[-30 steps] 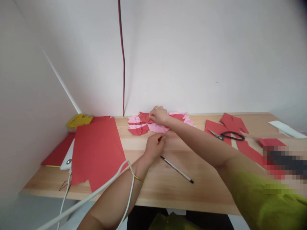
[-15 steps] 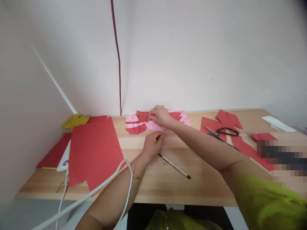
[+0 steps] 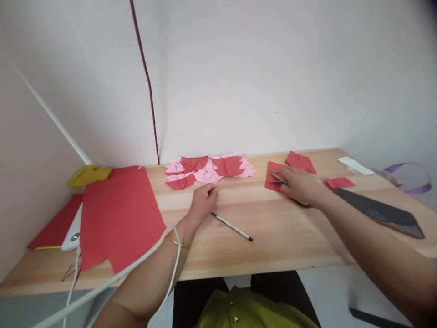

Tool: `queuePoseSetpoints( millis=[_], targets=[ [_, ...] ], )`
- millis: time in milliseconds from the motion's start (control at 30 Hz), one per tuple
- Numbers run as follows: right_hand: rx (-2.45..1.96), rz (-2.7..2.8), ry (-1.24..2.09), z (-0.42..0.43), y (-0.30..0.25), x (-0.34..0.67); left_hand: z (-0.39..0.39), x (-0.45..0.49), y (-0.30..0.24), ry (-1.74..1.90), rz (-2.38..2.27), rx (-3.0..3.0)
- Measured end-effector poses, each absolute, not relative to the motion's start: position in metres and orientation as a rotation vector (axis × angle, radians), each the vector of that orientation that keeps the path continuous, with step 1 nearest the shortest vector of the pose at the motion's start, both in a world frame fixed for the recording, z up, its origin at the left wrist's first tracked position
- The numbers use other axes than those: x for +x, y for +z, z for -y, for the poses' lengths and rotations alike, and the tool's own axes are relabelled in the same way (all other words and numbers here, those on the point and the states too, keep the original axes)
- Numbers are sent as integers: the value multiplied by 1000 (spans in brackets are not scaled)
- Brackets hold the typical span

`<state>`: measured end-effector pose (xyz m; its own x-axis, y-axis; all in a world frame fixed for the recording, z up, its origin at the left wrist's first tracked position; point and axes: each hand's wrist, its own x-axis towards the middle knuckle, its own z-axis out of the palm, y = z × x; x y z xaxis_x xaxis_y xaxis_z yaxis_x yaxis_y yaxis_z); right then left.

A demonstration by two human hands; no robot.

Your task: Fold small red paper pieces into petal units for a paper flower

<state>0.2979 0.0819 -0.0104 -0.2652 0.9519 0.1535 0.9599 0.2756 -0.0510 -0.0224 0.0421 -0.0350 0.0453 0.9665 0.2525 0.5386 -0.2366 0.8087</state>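
Observation:
My left hand (image 3: pixel 204 200) rests on the table with its fingers curled into a loose fist, and nothing shows in it. Just in front of its wrist lies a thin white pen (image 3: pixel 232 226) with black ends. Over on the right, my right hand (image 3: pixel 302 184) is closed over the scissors (image 3: pixel 280 180), whose open blades point left past the fingers. The handles are mostly hidden under the palm. Beneath the blades is a red paper piece (image 3: pixel 271 169). Folded red and pink paper pieces (image 3: pixel 208 171) lie in overlapping rows near the wall.
Large red sheets (image 3: pixel 119 218) cover the table's left side, beside a yellow package (image 3: pixel 90 175) and a white device (image 3: pixel 72 234). A white cable (image 3: pixel 112 280) crosses my left forearm. Right of my hand lie small red scraps (image 3: pixel 340 182), a white strip (image 3: pixel 355 166) and a flat dark object (image 3: pixel 378 212).
My right hand has left the folded papers, moved right and come down over the scissors. My left hand stays in place on the table. The view has turned slightly to the right.

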Motion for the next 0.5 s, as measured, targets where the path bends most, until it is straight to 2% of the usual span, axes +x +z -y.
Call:
queuePoseSetpoints(
  millis=[167,500],
  targets=[
    [-2001,2422,59,-84,-22,335,-44,-23,-37,1094,-1520,1843],
    [-1935,2277,156,-94,-5,338,-43,-24,-38,1094,-1505,1842]
  ],
)
